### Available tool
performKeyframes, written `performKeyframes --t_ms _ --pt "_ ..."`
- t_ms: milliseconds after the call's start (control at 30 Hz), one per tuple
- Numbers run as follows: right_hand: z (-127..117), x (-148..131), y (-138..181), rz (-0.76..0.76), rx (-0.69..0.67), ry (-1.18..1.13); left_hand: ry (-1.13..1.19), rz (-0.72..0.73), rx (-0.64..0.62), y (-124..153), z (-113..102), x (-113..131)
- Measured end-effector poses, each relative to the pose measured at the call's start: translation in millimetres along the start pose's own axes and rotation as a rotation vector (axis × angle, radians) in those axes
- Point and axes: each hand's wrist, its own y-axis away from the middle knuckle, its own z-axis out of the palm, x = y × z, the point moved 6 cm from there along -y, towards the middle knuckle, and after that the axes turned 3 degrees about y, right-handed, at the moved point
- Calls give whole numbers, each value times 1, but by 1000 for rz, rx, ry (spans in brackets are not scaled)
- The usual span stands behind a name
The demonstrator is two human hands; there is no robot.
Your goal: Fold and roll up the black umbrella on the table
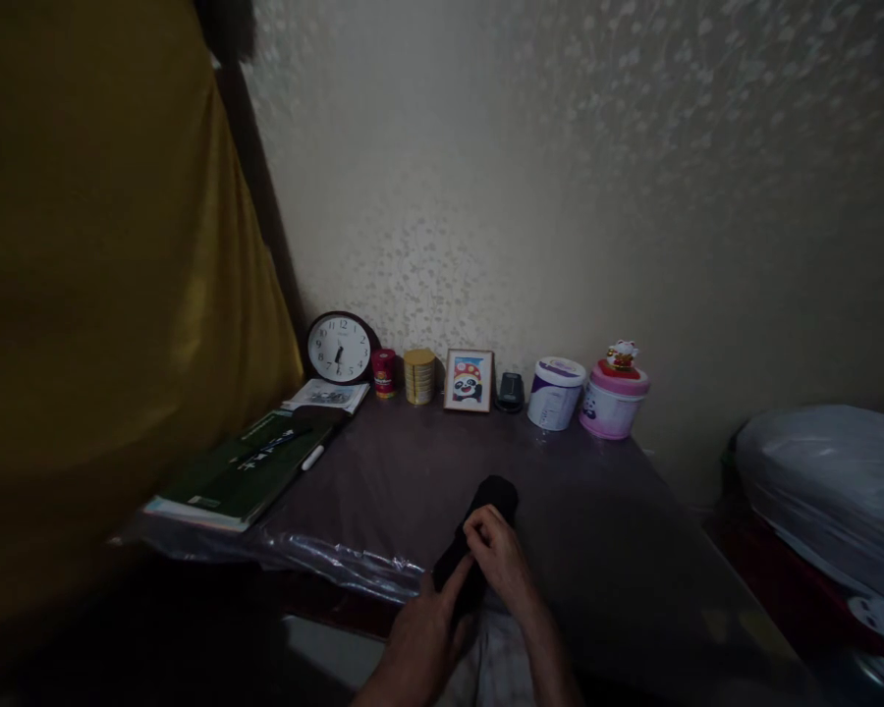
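A long black item (499,491), soft-looking and rounded at its far end, lies at a slant at the near edge of the table; the dim light hides its exact kind. My left hand (428,628) grips its near part from the left, the index finger stretched along it. Over its middle, my right hand (497,550) is closed with thumb and forefinger pinched together against the black surface. Whatever is between those fingertips is too small and dark to make out. The two hands nearly touch.
The dark table (383,471) has a clear plastic cover. On its left lie a green book (243,466) and a white marker (312,458). Along the wall stand a clock (339,348), red can (384,373), gold tin (418,377), panda picture (468,381), white tub (556,395) and pink tub (613,403).
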Motion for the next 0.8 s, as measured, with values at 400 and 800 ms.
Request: performKeyframes --t_ms 400,800 --pt "6 -20 0 -116 -116 236 94 44 38 -5 -4 -5" --pt "-41 79 16 407 372 -433 316 51 71 7 -9 -20"
